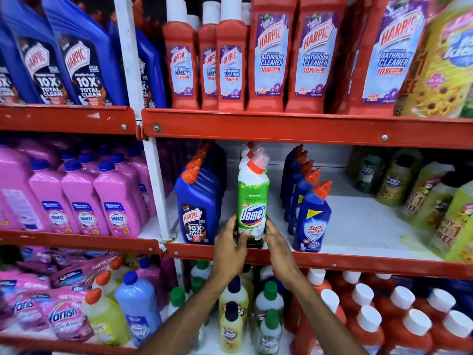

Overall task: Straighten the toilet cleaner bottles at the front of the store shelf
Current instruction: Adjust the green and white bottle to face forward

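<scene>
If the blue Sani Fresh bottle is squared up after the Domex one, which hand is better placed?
Probably the right hand: it grips the Domex bottle on the side facing the Sani Fresh bottle. The left hand would have to cross the Domex.

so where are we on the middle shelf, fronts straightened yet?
Partly. Looks done: the blue Harpic bottle stands at the shelf's front edge, label facing out. In hand: the left hand and right hand clasp the base of the green Domex bottle, upright at the front. Possibly left: the Sani Fresh bottle looks angled, and its row trails diagonally backward.
</scene>
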The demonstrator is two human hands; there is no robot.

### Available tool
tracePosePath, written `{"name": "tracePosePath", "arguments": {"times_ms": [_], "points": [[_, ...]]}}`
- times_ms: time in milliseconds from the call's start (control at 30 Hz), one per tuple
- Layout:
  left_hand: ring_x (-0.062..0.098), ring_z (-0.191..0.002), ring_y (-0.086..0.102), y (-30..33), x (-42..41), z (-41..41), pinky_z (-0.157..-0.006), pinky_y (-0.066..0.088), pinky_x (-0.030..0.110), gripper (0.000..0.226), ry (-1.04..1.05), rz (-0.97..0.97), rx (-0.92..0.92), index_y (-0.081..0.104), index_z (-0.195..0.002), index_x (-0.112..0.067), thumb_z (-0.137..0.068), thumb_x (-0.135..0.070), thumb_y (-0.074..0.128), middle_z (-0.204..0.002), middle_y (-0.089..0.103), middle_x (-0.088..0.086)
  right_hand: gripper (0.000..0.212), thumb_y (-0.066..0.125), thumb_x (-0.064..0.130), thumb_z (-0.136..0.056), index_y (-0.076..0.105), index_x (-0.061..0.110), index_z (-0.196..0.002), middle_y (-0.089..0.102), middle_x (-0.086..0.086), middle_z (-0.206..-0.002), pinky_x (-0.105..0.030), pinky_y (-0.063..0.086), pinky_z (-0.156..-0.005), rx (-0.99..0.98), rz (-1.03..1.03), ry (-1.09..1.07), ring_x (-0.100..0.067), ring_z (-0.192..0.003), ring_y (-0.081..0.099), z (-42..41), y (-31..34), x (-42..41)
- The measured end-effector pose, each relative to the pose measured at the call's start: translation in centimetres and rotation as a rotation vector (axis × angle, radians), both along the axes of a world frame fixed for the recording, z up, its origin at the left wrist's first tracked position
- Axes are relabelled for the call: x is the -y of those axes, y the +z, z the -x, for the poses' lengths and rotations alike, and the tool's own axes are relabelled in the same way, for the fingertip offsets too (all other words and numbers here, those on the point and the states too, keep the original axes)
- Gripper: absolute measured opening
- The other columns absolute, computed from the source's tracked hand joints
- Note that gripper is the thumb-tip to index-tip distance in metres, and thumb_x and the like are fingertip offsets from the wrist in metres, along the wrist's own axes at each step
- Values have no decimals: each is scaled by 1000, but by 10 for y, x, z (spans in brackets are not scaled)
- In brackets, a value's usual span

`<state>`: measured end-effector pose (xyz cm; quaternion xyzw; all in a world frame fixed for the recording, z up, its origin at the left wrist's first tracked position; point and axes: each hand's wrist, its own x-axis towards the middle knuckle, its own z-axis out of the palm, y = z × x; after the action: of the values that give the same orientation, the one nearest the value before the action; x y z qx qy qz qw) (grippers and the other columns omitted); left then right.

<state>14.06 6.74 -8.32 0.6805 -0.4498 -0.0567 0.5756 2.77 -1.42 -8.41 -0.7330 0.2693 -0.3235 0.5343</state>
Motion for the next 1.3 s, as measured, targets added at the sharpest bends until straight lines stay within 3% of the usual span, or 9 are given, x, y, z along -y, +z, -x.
{"name": "tracePosePath", "arguments": {"times_ms": [167, 267, 367, 567, 667, 833, 933, 1067, 1300], "points": [[13, -132, 58, -5, -13, 2, -110, 51, 42, 54, 52, 13, -52, 46, -147, -19, -97, -32, 62, -145, 60, 2, 57, 42, 28, -90, 47, 24, -147, 51, 4, -151, -30, 41, -113, 201, 64, -246, -4, -135, 50, 4, -1, -22], [5, -115, 67, -1, -44, -1, -101, 57, 36, 34, 144, 161, -109, 65, -129, -24, -95, -24, 64, -125, 73, -4, 34, 45, 21, -89, 68, 18, -115, 73, -5, -116, -38, 57, -92, 409, 235, -552, -16, -108, 69, 7, -2, -41], [12, -96, 73, 10, -74, -24, -88, 61, 40, 20, 323, 345, -63, 72, -107, -25, -89, -18, 64, -104, 77, -4, 26, 47, 16, -86, 69, 22, -97, 75, -1, -92, -38, 59, -76, 410, 327, -485, -16, -87, 72, -11, 7, -61], [21, -124, 63, 8, -80, -85, -106, 52, 51, 61, 302, 178, -172, 53, -136, -18, -83, -47, 65, -134, 65, 5, 52, 48, 30, -93, 45, 21, -145, 57, 11, -136, -14, 42, -103, 167, 146, -159, 0, -122, 57, -84, 9, -93], [15, -132, 58, -3, -77, -107, -111, 49, 48, 82, 168, 44, -155, 42, -147, -20, -76, -57, 62, -147, 57, 2, 55, 51, 15, -99, 35, 16, -151, 46, 13, -135, -4, 33, -95, 48, 110, -139, -4, -121, 49, -101, 11, -97], [14, -111, 71, -2, -74, -123, -97, 59, 45, 62, 45, -41, -32, 46, -139, -29, -81, -37, 67, -123, 73, -1, 50, 50, 9, -96, 48, 22, -144, 63, 8, -121, -30, 47, -99, 6, 104, -191, -5, -104, 62, -108, 11, -89], [11, -105, 73, -1, -74, -123, -94, 60, 42, 58, 37, -9, -18, 49, -137, -23, -82, -23, 69, -116, 76, -2, 50, 50, 11, -94, 51, 26, -141, 66, 9, -121, -27, 47, -99, 7, 71, -188, 10, -104, 62, -107, 10, -88], [12, -104, 73, -4, -75, -128, -92, 61, 39, 56, 35, 6, -25, 51, -135, -24, -82, -23, 70, -115, 76, -3, 57, 47, 22, -83, 53, 30, -139, 65, 9, -130, -30, 47, -105, 18, 39, -177, -6, -121, 61, -110, 11, -90], [9, -101, 73, -11, -72, -131, -87, 57, 16, 57, 46, 49, 24, 50, -139, -22, -87, -11, 73, -116, 76, -1, 58, 47, 20, -85, 50, 35, -141, 62, 7, -139, -38, 45, -112, 31, 23, -137, -5, -128, 57, -110, 7, -84]]}}
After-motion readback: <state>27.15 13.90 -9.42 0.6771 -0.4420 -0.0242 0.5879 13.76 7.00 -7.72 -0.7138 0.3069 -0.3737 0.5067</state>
